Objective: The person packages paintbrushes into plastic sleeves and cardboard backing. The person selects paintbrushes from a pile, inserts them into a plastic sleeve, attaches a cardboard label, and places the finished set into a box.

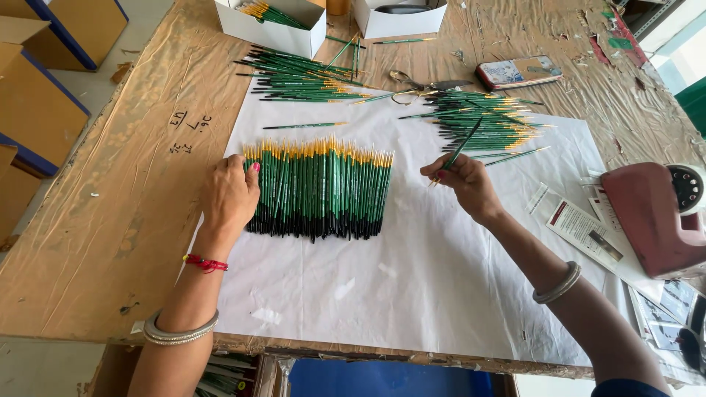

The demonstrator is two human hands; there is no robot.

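Brushes in tidy row [318,190] lay on white sheet [441,294], long axes running away from person, tips far. Left hand [229,192] rested flat against row's left edge, nearer. Right hand [465,180] pinched single green brush [460,151], right of row, apart.
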